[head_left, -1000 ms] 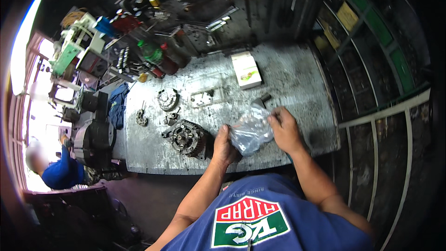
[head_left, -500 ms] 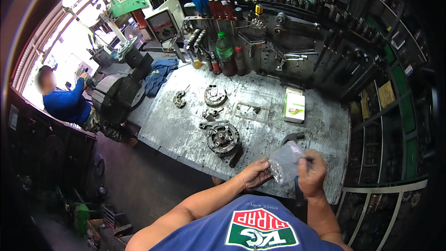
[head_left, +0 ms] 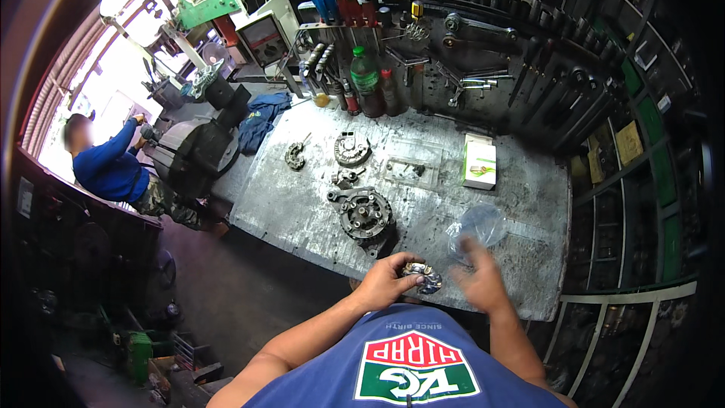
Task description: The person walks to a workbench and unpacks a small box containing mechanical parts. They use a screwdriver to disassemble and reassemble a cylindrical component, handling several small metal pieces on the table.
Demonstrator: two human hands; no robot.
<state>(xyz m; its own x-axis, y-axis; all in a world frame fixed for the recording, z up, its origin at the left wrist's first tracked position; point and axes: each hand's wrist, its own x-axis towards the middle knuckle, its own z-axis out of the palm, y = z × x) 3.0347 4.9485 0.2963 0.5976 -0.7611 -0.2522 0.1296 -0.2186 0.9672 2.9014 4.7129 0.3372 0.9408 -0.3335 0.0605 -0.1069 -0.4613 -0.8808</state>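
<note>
My left hand (head_left: 384,281) is closed on a shiny, curved alternator rectifier (head_left: 424,277), held just above the near edge of the bench. To its right, my right hand (head_left: 482,278) is smeared by motion. Its upper fingers reach the lower edge of a clear plastic bag (head_left: 483,225); whether they grip it I cannot tell. Beyond my left hand sits a round alternator housing (head_left: 364,213) with its inner parts exposed. Small dark parts (head_left: 346,177) lie behind it, then a round end cover (head_left: 351,149). A similar curved part (head_left: 295,156) rests farther left.
A clear tray (head_left: 412,169) with small pieces and a white-green box (head_left: 479,165) stand on the metal bench (head_left: 521,257). Bottles (head_left: 364,75) and hanging tools line the back. Blue cloth (head_left: 262,117) lies at the far left; a person in blue (head_left: 112,170) works beyond.
The rectifier is out of the bag and in my left hand, which has moved slightly left. The bag has moved away from me, over the bench, with my right hand behind it.
</note>
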